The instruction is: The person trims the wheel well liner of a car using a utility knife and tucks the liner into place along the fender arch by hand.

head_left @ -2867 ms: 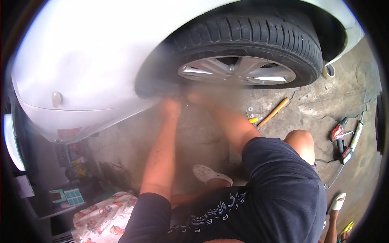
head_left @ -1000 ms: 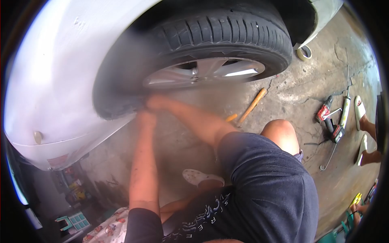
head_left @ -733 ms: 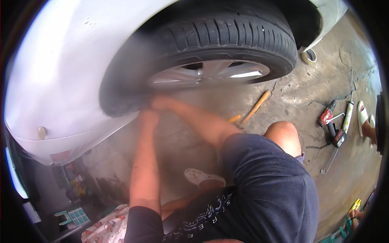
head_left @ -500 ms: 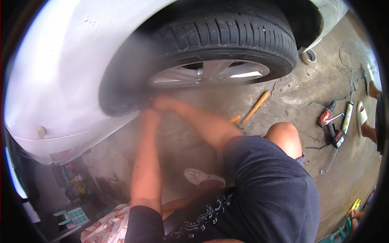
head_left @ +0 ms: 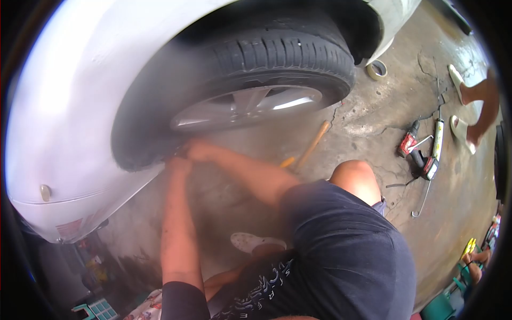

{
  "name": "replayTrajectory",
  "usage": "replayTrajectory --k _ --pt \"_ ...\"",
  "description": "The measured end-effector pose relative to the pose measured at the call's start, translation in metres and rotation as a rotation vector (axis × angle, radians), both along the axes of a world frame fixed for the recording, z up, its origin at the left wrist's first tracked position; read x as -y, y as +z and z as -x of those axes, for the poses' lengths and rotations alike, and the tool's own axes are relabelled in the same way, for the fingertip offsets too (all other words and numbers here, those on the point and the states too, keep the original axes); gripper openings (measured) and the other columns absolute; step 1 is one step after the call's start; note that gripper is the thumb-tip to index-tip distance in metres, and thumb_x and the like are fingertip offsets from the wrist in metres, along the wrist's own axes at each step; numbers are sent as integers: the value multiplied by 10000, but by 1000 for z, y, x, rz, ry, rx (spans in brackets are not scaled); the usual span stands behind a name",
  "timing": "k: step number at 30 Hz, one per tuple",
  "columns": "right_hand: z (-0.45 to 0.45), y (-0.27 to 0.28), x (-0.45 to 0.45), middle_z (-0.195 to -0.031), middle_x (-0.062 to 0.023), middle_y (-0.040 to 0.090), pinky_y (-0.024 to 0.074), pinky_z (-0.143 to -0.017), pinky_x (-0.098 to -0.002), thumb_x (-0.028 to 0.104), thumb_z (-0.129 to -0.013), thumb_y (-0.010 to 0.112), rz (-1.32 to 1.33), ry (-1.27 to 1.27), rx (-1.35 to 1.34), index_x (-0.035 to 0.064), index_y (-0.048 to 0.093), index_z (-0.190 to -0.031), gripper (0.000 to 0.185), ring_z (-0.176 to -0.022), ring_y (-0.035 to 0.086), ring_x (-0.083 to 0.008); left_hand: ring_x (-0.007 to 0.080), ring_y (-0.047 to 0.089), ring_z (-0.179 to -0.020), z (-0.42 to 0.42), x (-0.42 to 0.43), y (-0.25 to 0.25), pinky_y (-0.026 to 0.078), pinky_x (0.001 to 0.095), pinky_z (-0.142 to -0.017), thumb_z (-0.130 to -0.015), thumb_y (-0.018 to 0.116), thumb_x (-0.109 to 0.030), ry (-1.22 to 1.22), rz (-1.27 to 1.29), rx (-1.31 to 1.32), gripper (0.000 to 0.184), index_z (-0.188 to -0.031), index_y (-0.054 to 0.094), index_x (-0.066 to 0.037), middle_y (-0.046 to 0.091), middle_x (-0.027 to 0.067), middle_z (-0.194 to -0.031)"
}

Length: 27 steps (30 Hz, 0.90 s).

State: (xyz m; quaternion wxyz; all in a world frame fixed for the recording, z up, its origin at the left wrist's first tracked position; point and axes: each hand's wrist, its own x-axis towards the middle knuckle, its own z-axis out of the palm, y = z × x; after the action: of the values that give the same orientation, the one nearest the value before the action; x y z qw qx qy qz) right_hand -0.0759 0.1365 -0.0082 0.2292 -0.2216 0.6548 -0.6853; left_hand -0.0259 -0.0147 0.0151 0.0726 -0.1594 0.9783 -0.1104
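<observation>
My left hand (head_left: 179, 163) and my right hand (head_left: 197, 151) are close together at the lower bumper edge, just in front of the tyre's left end. A hazy blur covers both, so their fingers and anything between them cannot be made out. Above them is the black tyre (head_left: 282, 56) with its silver spoked rim (head_left: 248, 104), inside the wheel arch of a white car (head_left: 69, 106). The wheel sits at an angle, its rim facing me.
A wooden handle (head_left: 312, 145) and a yellow piece (head_left: 288, 162) lie on the concrete floor (head_left: 368, 133). Rightward are a red-black cordless drill (head_left: 409, 143), a caulking gun (head_left: 437, 141) and a tape roll (head_left: 376, 70). Another person's sandalled feet (head_left: 463, 133) stand at right.
The whole view has shifted, with the wheel and floor tools now further left. Both hands stay together by the bumper edge. More of the other person's legs shows at right.
</observation>
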Motion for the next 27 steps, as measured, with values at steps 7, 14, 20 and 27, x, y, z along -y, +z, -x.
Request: replayTrajectory --k 7,14,20,27 --pt "1 -11 21 -922 -232 726 518 -860 -389 31 -718 561 -8 -2 91 4 760 -932 294 -919 700 -353 273 722 -835 -1 22 -9 570 400 -550 -830 612 -104 230 -613 -122 314 -1113 669 20 701 156 -1023" --pt "3 -32 34 -932 -219 731 517 -859 -386 52 -728 586 69 -29 94 8 764 -940 280 -916 696 -335 269 716 -713 -2 10 -3 563 382 -510 -830 598 -89 175 -529 -137 296 -1081 679 46 704 154 -953" --pt "7 -19 23 -968 -211 735 516 -865 -385 51 -747 579 79 5 110 27 772 -966 293 -933 693 -321 273 714 -689 -2 10 -1 560 369 -485 -830 590 -84 210 -300 -94 280 -1057 671 58 706 176 -943" --pt "6 -12 13 -1160 -222 686 487 -971 -418 66 -810 578 -12 142 106 22 707 -1151 368 -1105 640 -370 273 716 -668 -7 8 1 557 359 -488 -839 593 -109 250 -578 -202 268 -1044 677 41 716 153 -907"
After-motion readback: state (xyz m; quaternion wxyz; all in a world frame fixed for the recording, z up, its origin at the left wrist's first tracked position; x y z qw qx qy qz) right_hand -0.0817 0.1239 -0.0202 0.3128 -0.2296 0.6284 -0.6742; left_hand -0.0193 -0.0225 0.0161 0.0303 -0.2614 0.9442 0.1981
